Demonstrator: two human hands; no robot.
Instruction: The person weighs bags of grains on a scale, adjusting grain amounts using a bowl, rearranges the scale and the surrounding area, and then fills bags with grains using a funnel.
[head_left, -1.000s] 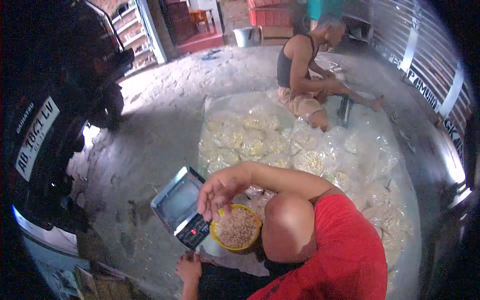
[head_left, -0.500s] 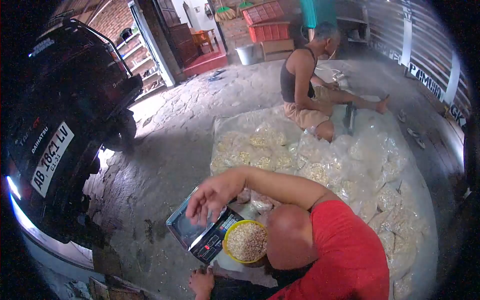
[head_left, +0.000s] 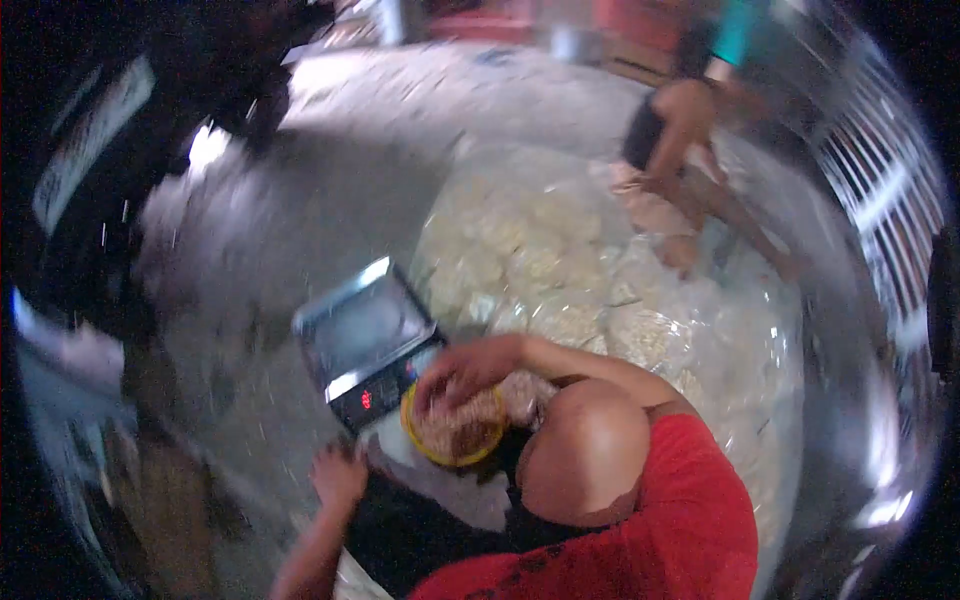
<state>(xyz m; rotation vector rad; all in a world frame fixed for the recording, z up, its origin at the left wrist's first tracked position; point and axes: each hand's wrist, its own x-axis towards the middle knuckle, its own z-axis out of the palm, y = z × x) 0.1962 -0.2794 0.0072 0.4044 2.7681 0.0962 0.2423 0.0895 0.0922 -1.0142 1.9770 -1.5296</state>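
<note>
One hand, your right hand (head_left: 465, 378), is half curled over the yellow-rimmed bowl (head_left: 455, 463) of pale pieces (head_left: 460, 432); blur hides whether it grips any; best worked low, inside the rim, to limit spills; your left hand (head_left: 340, 475) has fingers spread, nothing visible in it, just beside the scale (head_left: 365, 325); leaning there could upset a reading; clear bags (head_left: 535, 250) lie beyond.

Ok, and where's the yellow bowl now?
In the head view, the yellow bowl is below the middle, slightly left, between the digital scale and the person's bent right knee, with the right hand over it.
</note>
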